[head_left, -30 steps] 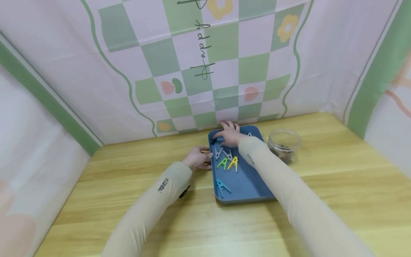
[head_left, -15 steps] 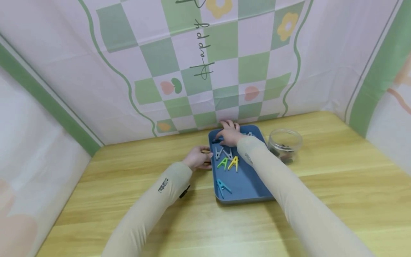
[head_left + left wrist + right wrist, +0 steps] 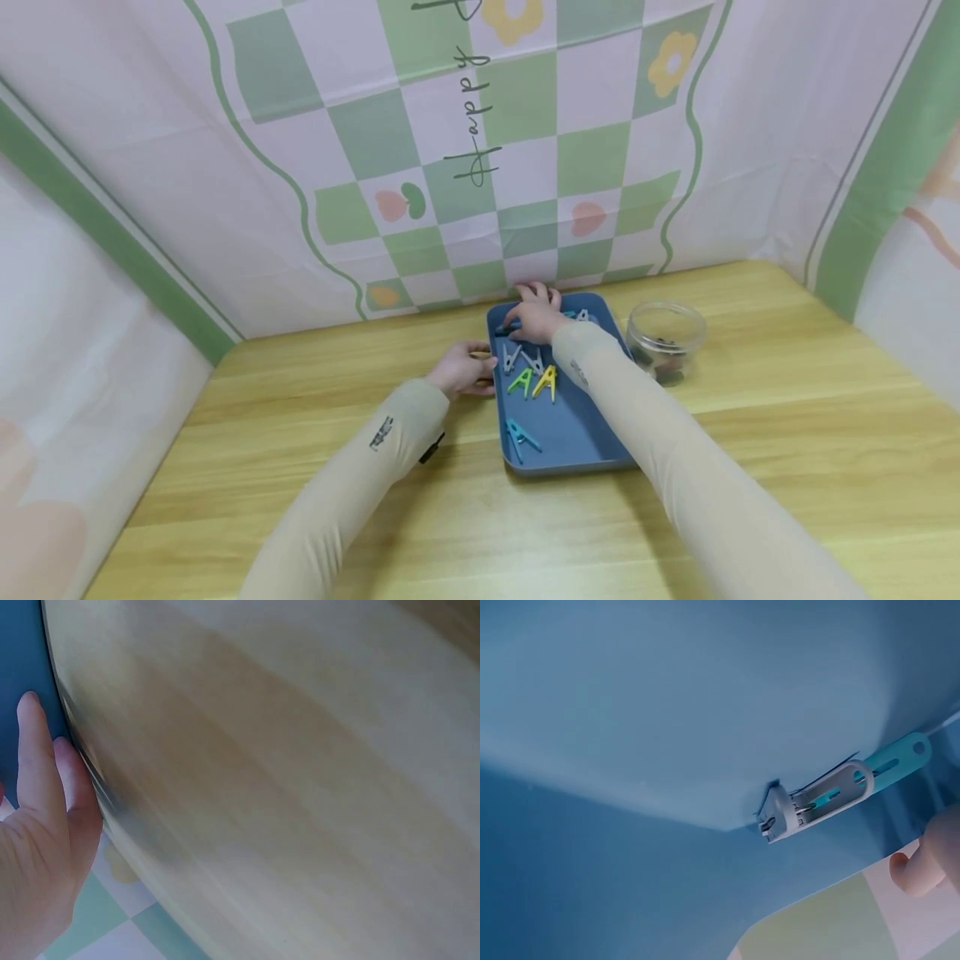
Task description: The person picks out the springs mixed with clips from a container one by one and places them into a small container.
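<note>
A blue tray point(image 3: 566, 433) lies on the wooden table. My left hand point(image 3: 459, 369) rests straight fingers against the tray's left outer wall, as the left wrist view also shows. Over the tray's far left corner is my right hand point(image 3: 537, 318); its thumb and forefinger pinch a small dark object point(image 3: 506, 330), too small to identify, while other fingers reach toward the far rim. Nearby lie two grey clothespins point(image 3: 511, 358), a green clothespin point(image 3: 521, 382), a yellow one point(image 3: 546, 383) and a teal one point(image 3: 520, 437). In the right wrist view, a grey clothespin point(image 3: 832, 796) overlaps a teal clothespin point(image 3: 907, 760).
To the tray's right stands a clear round jar point(image 3: 666, 337) with dark and reddish pieces inside. A checked cloth point(image 3: 525, 167) hangs right behind the table point(image 3: 337, 375), close to the tray's far rim. My right forearm crosses above the tray's right side.
My right hand shifts very slightly at the far left corner, and the dark object between its fingertips moves a little to the right. The left hand and the tray stay in place.
</note>
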### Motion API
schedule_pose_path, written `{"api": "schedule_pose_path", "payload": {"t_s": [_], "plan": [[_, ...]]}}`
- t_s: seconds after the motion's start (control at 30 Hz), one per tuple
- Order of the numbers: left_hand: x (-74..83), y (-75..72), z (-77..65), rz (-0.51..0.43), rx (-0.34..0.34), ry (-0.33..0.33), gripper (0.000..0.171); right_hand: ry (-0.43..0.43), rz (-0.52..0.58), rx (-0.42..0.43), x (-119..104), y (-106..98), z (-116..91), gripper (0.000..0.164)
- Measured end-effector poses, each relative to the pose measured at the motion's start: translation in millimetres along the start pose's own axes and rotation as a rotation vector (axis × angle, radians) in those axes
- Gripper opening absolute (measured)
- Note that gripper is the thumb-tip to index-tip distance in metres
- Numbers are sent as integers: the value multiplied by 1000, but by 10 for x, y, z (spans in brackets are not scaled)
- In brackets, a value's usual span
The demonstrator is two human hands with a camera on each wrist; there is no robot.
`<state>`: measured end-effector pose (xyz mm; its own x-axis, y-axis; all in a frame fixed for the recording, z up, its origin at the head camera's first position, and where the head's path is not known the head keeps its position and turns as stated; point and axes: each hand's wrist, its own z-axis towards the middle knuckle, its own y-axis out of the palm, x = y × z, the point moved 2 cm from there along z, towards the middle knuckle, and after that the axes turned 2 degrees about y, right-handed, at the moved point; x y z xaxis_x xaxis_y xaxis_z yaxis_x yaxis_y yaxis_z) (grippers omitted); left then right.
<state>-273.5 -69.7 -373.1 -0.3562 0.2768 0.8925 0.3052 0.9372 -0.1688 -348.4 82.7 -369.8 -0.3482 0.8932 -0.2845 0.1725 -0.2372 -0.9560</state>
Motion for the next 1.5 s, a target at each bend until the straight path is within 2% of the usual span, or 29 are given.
{"api": "schedule_pose_path", "payload": {"t_s": [0.8, 1.5], "plan": [[-10, 8, -10, 12, 5, -9, 41, 29, 64, 53, 42, -36, -83, 17], [-1, 6, -8, 5, 10, -5, 41, 53, 107, 48, 26, -134, -113, 17]]}}
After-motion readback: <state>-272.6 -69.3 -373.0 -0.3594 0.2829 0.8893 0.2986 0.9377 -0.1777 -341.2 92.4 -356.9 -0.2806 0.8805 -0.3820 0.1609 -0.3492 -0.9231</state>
